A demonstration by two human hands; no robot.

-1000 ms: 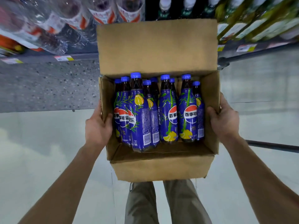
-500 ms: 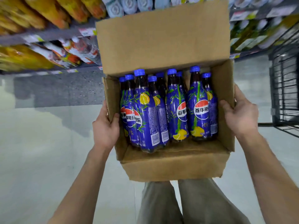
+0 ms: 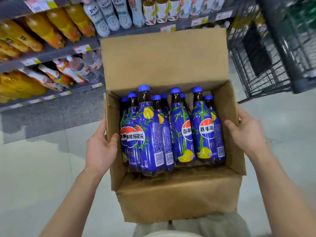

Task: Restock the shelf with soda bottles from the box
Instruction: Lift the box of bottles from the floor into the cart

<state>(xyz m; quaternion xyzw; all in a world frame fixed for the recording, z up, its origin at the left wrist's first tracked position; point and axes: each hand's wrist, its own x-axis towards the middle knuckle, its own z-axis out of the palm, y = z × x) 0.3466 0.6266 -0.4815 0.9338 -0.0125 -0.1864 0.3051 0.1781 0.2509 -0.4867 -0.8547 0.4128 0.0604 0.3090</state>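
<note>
While gripped at both side walls, the open box faces the shelf.
Left hand and right hand each hook a thumb over a wall edge; blue-capped soda bottles stand inside.

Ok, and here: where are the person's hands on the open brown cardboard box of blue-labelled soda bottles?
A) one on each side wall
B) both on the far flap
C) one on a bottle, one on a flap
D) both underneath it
A: the left hand grips the brown cardboard box by its left wall, the right hand by its right wall.
</note>
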